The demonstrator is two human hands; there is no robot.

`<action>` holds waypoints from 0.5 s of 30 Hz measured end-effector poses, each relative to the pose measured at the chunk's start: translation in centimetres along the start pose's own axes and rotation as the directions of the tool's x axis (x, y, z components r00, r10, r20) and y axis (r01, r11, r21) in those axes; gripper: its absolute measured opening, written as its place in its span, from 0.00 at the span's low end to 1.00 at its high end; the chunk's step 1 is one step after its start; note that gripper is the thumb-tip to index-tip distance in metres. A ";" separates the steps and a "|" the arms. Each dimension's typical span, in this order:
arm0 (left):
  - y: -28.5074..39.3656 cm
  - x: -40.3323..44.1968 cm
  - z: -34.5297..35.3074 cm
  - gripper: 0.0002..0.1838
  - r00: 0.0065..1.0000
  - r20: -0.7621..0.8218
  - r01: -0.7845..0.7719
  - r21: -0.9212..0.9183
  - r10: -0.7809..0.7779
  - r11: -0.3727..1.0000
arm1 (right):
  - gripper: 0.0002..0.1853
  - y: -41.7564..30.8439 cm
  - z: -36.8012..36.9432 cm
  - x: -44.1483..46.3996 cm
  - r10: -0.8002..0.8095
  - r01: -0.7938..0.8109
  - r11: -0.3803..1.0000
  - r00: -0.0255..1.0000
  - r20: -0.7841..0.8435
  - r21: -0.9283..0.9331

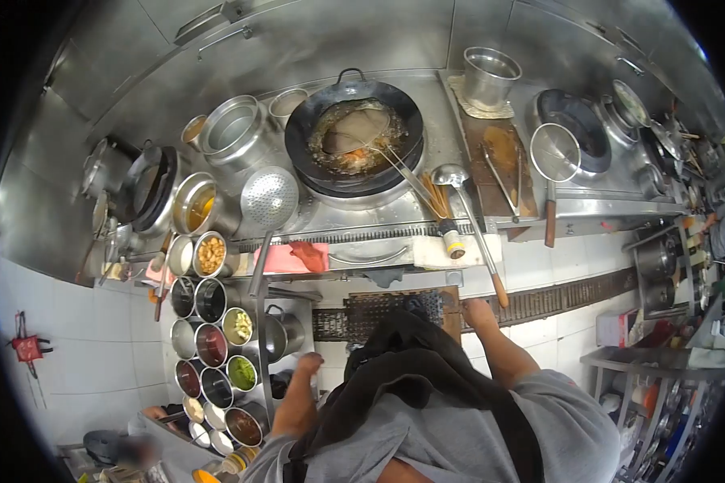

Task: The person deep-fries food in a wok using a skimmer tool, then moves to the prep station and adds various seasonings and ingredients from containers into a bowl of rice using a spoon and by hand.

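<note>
Together, both our hands hang low before the steel range: the left hand (306, 366) beside a lidless pot (287, 335) on the shelving, the right hand (477, 312) near the wooden grip of a ladle (451, 175), apart from it. We cannot tell whether the fingers of either are open or curled; we see nothing gripped. Ahead of us, a black wok (300, 133) sits on the stove (427, 241), holding bubbling oil and orange pieces of food. A wire strainer (358, 131) rests in it, its handle slanting out over the near right rim, beside a bundle of thin sticks (436, 196). To our left lie a perforated skimmer (270, 197) and a red cloth (308, 256), above rows of ingredient tins (211, 345). To our right, tongs (499, 181) lie on a brown board (477, 161), with a steel pot (489, 80) behind.
</note>
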State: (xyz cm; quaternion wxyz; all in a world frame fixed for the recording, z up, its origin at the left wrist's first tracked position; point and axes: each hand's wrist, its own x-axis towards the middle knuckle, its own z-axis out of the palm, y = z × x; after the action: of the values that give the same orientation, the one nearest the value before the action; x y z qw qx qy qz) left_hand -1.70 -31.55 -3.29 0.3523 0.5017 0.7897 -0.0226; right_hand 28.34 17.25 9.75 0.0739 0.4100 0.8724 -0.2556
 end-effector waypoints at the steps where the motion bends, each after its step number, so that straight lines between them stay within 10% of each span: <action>1: 0.2 0.8 -2.2 0.15 0.973 0.146 0.193 -0.101 -0.178 0.976 | 0.10 -1.5 -2.6 -1.8 0.068 -0.067 0.997 0.997 0.038 -0.024; 2: 0.6 1.2 -3.6 0.16 0.893 0.308 0.391 -0.171 -0.328 0.904 | 0.10 -0.6 -2.3 -2.4 0.074 -0.072 0.996 0.997 0.031 -0.047; 8: 2.2 4.0 -5.0 0.16 0.954 0.282 0.051 0.187 -0.104 0.981 | 0.11 2.7 0.0 -8.9 0.226 -0.227 0.973 0.974 -0.022 -0.040; 11: 3.0 7.0 -0.9 0.14 0.984 0.059 0.172 -0.043 -0.170 0.984 | 0.12 3.7 1.4 -10.5 0.319 -0.315 0.947 0.945 -0.077 0.059; 15: 8.2 6.5 -6.4 0.14 0.954 0.168 0.284 -0.233 -0.250 0.930 | 0.12 4.4 0.9 -9.2 0.305 -0.299 0.952 0.917 -0.258 0.063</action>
State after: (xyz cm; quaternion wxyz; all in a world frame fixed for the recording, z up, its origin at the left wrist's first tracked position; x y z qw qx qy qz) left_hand -0.12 -19.95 0.30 0.4602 0.3373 0.8212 -0.0029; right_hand 37.65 12.89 10.37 -0.0096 0.5707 0.7978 -0.1939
